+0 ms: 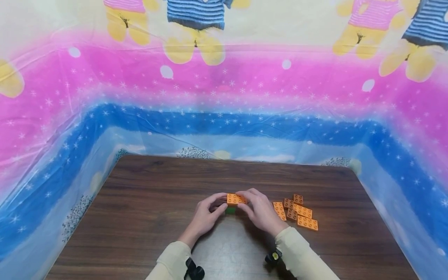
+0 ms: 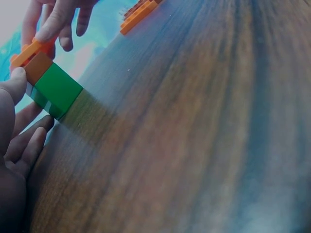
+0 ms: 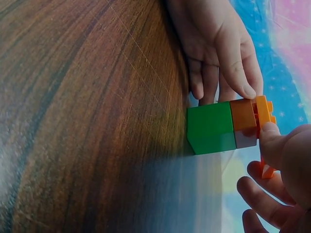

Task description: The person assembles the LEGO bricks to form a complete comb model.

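Left hand (image 1: 204,214): fingers grip brown brick (image 3: 242,114), wrist views only; right hand (image 1: 260,210): fingers pinch orange brick (image 1: 233,199).

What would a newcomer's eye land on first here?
Probably the bright pink-and-blue patterned cloth rising behind the dark brown wood-grain table. Next, between the left hand and right hand, a small stack: a glossy green block below a brown block, with an orange studded plastic brick uppermost. Loose orange and brown studded bricks lie to the right.
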Tool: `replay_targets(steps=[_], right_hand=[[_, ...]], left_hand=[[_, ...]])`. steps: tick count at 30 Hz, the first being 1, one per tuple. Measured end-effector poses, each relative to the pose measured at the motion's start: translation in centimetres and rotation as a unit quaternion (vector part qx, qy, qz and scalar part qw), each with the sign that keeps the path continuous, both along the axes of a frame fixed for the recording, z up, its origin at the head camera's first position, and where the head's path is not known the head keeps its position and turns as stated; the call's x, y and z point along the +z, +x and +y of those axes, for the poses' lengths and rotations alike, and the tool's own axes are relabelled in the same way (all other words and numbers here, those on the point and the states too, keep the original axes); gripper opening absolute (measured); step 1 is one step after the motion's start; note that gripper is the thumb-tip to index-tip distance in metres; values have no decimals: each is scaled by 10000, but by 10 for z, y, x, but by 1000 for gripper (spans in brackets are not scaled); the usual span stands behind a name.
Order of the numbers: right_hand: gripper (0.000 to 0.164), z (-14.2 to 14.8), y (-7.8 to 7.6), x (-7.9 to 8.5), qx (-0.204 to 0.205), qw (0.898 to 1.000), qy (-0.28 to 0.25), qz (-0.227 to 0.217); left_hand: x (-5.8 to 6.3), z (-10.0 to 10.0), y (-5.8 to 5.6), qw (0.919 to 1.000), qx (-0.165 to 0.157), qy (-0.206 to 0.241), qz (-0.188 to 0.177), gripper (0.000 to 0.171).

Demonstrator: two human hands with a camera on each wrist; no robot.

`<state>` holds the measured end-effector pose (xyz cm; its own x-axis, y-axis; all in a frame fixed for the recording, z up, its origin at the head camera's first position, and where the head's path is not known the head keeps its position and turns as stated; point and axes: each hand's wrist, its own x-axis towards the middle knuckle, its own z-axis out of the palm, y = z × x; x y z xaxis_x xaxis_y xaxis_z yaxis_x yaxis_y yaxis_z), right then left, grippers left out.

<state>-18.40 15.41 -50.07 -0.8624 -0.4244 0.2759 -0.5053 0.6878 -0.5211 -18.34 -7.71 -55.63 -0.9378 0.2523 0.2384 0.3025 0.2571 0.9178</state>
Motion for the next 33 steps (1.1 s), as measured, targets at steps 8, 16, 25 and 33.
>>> replay_targets(steps=[8, 16, 25, 33], right_hand=[[38, -1, -2, 3, 55, 9999, 122, 29], [38, 0, -1, 6, 85, 9999, 98, -53], [38, 1, -1, 6, 123, 9998, 132, -11], [38, 1, -1, 6, 112, 9997, 200, 46]], left_hand=[[1, -1, 0, 9999, 24, -8, -133, 32], [3, -2, 1, 9997, -103, 81, -186, 39], [2, 0, 1, 9991, -264, 323, -81, 44], [3, 2, 1, 9995, -145, 264, -108, 34]])
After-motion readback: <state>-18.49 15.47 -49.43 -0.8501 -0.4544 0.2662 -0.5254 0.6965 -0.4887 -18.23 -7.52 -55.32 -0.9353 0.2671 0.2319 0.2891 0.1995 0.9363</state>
